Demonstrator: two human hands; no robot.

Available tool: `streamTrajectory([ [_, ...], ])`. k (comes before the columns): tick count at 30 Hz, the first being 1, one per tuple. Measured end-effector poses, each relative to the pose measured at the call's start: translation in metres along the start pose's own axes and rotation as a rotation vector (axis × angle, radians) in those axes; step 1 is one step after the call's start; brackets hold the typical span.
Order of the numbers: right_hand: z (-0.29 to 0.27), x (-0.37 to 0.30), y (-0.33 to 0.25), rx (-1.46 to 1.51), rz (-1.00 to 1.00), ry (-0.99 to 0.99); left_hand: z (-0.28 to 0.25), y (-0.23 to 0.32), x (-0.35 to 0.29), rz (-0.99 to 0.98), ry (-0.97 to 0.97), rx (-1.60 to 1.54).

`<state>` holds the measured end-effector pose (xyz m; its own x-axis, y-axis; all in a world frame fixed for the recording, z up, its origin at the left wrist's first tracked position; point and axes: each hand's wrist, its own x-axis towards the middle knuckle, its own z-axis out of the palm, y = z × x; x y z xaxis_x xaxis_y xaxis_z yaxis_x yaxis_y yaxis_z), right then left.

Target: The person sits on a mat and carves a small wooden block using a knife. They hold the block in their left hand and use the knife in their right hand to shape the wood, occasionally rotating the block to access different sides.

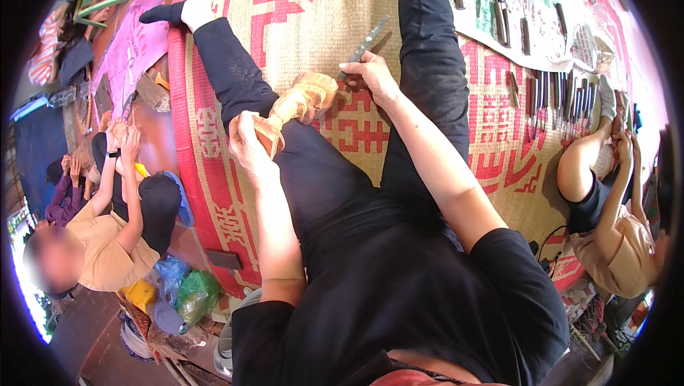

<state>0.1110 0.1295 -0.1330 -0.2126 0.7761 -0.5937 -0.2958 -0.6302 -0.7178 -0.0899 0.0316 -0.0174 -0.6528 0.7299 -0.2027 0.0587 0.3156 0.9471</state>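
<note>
My left hand (249, 149) is closed around the base of a carved wooden figure (305, 97). The pale, rounded carving slants up and to the right over my left thigh, its far end near my right hand. Between the fingers of my right hand (373, 78) is a slim grey knife-like tool (370, 38), pointing up and away to the right. A small gap separates the tool from the carving. Part of the tool is hidden by my fingers, so its exact kind is unclear.
My outstretched legs lie on a red and straw-coloured woven mat (491, 129). Rows of carving tools (563, 97) and a white cloth (541, 51) with more tools lie at the right. People sit at left and right; plastic bags (196, 297) lie at lower left.
</note>
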Motion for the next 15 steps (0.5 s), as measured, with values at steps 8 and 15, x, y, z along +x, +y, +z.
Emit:
streamTrajectory([
  [8, 0.0014, -0.0021, -0.0014, -0.031, -0.010, -0.019, -0.0008, -0.0008, -0.0029, 0.047, 0.007, -0.041],
  [15, 0.0013, -0.0010, 0.0003, -0.047, -0.023, -0.024, 0.0000, -0.0003, -0.0038, 0.043, 0.015, -0.046],
])
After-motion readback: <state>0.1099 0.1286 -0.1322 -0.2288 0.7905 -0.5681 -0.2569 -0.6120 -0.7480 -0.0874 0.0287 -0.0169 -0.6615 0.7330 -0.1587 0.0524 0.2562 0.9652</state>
